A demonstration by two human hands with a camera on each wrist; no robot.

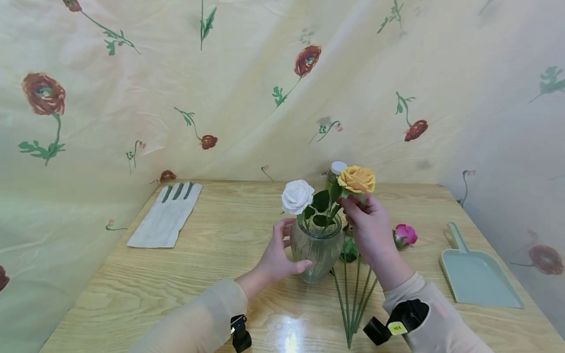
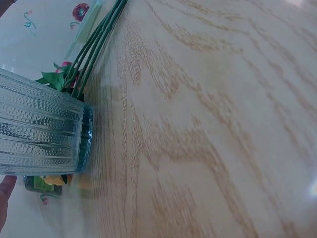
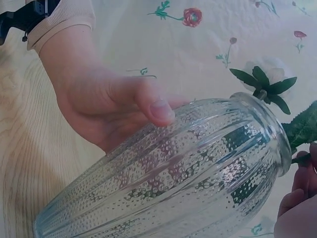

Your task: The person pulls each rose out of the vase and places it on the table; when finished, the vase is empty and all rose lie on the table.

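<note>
A ribbed clear glass vase (image 1: pixel 315 257) stands upright on the table, with a white rose (image 1: pixel 297 197) leaning out of its mouth to the left. My left hand (image 1: pixel 274 255) holds the vase from the left, thumb at the front and fingers behind; in the right wrist view the thumb (image 3: pixel 161 111) lies on the textured glass (image 3: pixel 198 163). Just above the rim, my right hand (image 1: pixel 372 228) pinches the stem of a yellow rose (image 1: pixel 357 179) below its bloom. That stem slants toward the vase mouth; its lower end is hard to make out.
Several green stems (image 1: pixel 350 304) lie right of the vase, near a pink flower (image 1: pixel 404 235). Behind stands a white-capped jar (image 1: pixel 338 168). A pale green dustpan (image 1: pixel 481 277) lies far right, and a cloth (image 1: pixel 161 223) with dark green slender items is at the left.
</note>
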